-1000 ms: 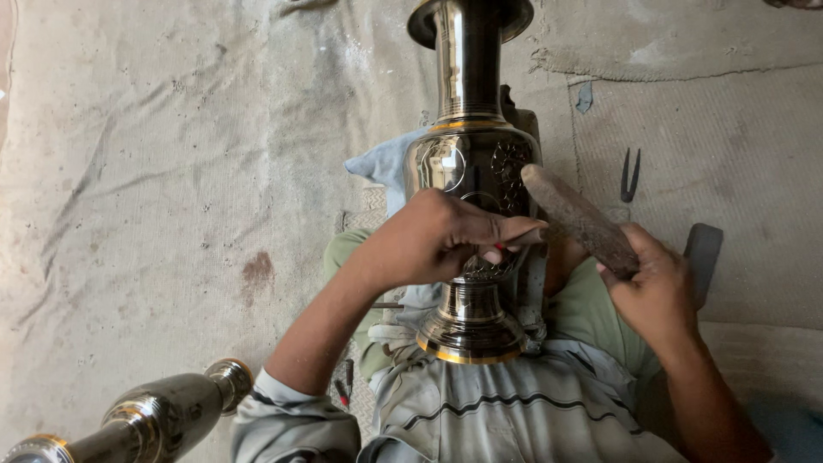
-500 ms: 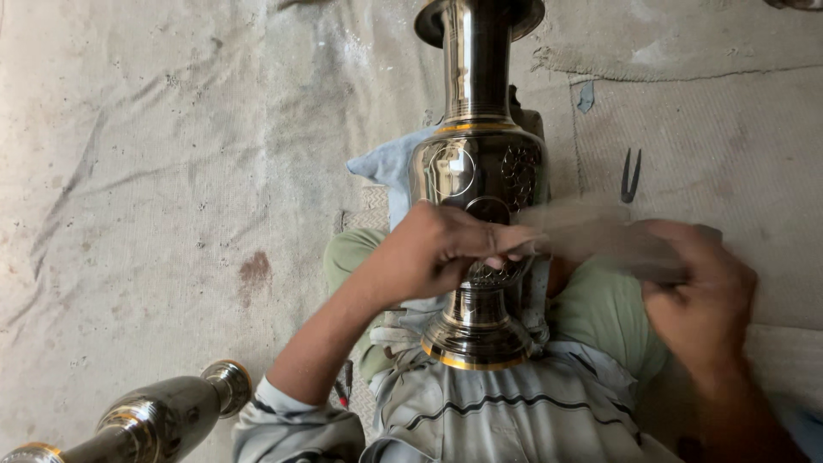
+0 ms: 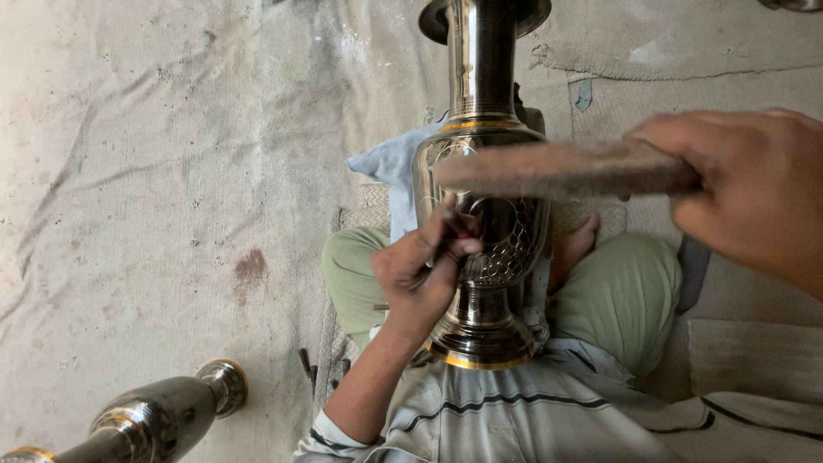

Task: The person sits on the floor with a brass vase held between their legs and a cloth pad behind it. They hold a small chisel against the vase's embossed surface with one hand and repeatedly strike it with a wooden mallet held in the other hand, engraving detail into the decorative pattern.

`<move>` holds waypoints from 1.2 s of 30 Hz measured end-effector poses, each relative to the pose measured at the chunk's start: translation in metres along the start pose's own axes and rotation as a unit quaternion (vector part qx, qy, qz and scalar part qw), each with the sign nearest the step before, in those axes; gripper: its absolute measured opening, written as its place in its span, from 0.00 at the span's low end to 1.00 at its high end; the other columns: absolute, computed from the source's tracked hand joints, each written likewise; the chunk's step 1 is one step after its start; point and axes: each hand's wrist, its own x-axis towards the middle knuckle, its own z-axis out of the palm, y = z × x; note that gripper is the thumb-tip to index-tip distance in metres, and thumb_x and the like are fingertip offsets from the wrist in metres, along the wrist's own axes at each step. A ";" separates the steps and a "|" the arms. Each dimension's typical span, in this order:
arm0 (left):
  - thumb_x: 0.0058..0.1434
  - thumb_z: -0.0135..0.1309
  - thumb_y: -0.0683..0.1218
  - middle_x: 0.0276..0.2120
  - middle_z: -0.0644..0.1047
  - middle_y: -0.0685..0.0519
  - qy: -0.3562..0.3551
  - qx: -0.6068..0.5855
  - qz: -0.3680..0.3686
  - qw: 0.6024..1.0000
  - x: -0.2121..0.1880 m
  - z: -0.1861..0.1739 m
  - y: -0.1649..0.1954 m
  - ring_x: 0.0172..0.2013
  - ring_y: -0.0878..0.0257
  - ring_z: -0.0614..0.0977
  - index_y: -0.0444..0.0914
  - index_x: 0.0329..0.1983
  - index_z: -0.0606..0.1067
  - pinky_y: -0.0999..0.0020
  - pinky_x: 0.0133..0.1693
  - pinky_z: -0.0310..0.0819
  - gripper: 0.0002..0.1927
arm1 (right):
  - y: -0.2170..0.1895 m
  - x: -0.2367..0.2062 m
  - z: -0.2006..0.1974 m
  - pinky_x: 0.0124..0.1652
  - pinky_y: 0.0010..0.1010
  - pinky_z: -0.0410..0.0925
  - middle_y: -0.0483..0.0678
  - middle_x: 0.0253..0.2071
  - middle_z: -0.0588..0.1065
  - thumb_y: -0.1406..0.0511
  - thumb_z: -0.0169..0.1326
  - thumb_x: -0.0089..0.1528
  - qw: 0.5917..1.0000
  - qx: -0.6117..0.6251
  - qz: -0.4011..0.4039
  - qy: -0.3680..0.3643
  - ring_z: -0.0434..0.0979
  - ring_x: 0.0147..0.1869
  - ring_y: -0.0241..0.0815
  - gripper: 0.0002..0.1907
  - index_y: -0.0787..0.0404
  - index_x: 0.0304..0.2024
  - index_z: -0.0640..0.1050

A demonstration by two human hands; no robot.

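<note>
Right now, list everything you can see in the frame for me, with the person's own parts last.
metal vase: one, dark polished with gold bands and engraved pattern, lying across the lap.
wooden mallet: one, brown, blurred, raised above the vase body.
engraving tool: one, thin and dark, tip against the vase.
blue cloth: one, pale blue, under the vase's left side.
second vase: one, dark metal, lying on the ground at lower left.
ground sheet: one, grey, stained, covering the ground.
legs: two, in green trousers, crossed under the vase.
left hand: fingers pinch the engraving tool.
right hand: grips the mallet handle.
</note>
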 end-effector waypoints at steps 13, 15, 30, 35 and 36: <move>0.59 0.67 0.33 0.37 0.85 0.48 0.093 0.053 -0.001 0.994 -0.003 0.015 0.008 0.38 0.69 0.85 0.35 0.61 0.77 0.75 0.47 0.80 0.26 | -0.047 0.041 -0.080 0.42 0.33 0.72 0.37 0.36 0.83 0.69 0.62 0.51 0.983 -0.101 -0.137 0.068 0.84 0.40 0.35 0.27 0.41 0.53 0.82; 0.62 0.65 0.33 0.40 0.85 0.48 0.077 0.022 0.020 0.997 0.000 0.014 0.007 0.42 0.68 0.86 0.35 0.63 0.76 0.72 0.52 0.81 0.25 | -0.042 0.039 -0.076 0.35 0.35 0.72 0.42 0.32 0.79 0.68 0.61 0.58 0.992 0.116 -0.047 0.026 0.81 0.35 0.37 0.19 0.50 0.52 0.81; 0.57 0.65 0.33 0.32 0.84 0.50 -0.249 0.124 0.031 0.960 0.050 -0.014 0.020 0.33 0.58 0.86 0.45 0.55 0.82 0.67 0.38 0.79 0.24 | 0.006 -0.019 0.028 0.44 0.40 0.72 0.46 0.34 0.81 0.72 0.63 0.51 0.973 0.132 -0.022 0.189 0.81 0.41 0.37 0.20 0.57 0.46 0.80; 0.53 0.60 0.32 0.39 0.84 0.51 -0.329 0.034 0.067 0.941 0.061 -0.020 0.018 0.38 0.58 0.87 0.42 0.61 0.77 0.66 0.44 0.82 0.30 | 0.010 -0.040 0.067 0.40 0.32 0.73 0.50 0.35 0.79 0.71 0.66 0.63 0.913 0.327 0.104 0.220 0.81 0.38 0.36 0.14 0.64 0.50 0.79; 0.53 0.63 0.33 0.39 0.84 0.51 -0.340 0.040 0.074 0.936 0.062 -0.021 0.016 0.37 0.57 0.86 0.42 0.60 0.78 0.65 0.42 0.80 0.30 | 0.010 -0.043 0.075 0.40 0.33 0.73 0.51 0.36 0.79 0.72 0.66 0.61 0.926 0.296 0.108 0.207 0.81 0.37 0.37 0.14 0.64 0.49 0.80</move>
